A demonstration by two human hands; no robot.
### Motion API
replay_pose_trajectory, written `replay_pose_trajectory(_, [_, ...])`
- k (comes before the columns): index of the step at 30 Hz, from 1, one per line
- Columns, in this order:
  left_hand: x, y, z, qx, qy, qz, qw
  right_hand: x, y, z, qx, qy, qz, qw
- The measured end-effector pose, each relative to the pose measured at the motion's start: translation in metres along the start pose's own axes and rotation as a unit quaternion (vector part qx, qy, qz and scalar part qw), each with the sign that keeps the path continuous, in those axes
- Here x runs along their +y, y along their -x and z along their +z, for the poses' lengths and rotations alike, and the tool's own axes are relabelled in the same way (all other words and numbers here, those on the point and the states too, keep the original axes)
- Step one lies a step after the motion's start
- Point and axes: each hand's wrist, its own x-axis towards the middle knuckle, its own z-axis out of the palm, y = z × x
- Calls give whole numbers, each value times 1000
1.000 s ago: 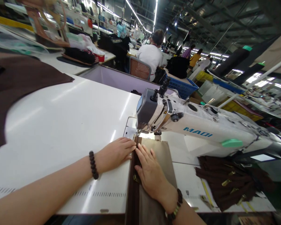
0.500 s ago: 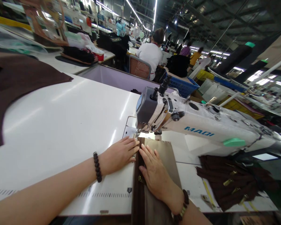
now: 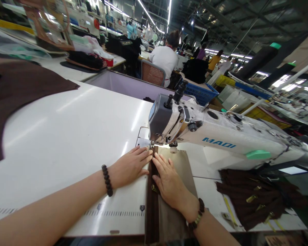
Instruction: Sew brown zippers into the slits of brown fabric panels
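Observation:
A brown zipper [image 3: 152, 208] with a brass-coloured pull lies along the edge of a tan fabric piece [image 3: 186, 171], both running toward me over the table's front edge. Their far end lies at the presser foot of a sewing machine [image 3: 195, 123]. My left hand [image 3: 130, 165] lies flat with its fingers stretched out, fingertips on the zipper's left edge just before the foot. Flat too, my right hand [image 3: 169, 182] presses the zipper and fabric from the right, its fingers extended. The needle point is too small to make out.
Several brown zippers with brass pulls [image 3: 256, 198] lie bundled on the right, beside a yellow tape measure [image 3: 229, 210]. Dark brown fabric [image 3: 23, 85] covers the table's left side. Beyond the table, a person in white [image 3: 164, 59] sits near a blue crate [image 3: 200, 92].
The zipper and fabric have slid slightly away from me, toward and under the presser foot. My right hand has moved slightly forward with them; my left hand stays nearly in place.

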Motion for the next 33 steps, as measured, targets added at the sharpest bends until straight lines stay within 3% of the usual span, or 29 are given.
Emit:
replay_pose_trajectory(21, [-4, -1, 1, -12, -20, -2, 1000, -4, -3, -7, -24, 14, 21, 999])
replay_pose_trajectory(26, [30, 21, -19, -57, -5, 39, 998, -8, -6, -14, -19, 32, 15, 999])
replay_pose_trajectory(30, [72, 49, -31, -40, 61, 96, 993, -5, -6, -14, -9, 11, 4, 1000])
replay_pose_trajectory(33, [92, 61, -28, -6, 87, 97, 991, -3, -6, -12, -6, -5, -2, 1000])
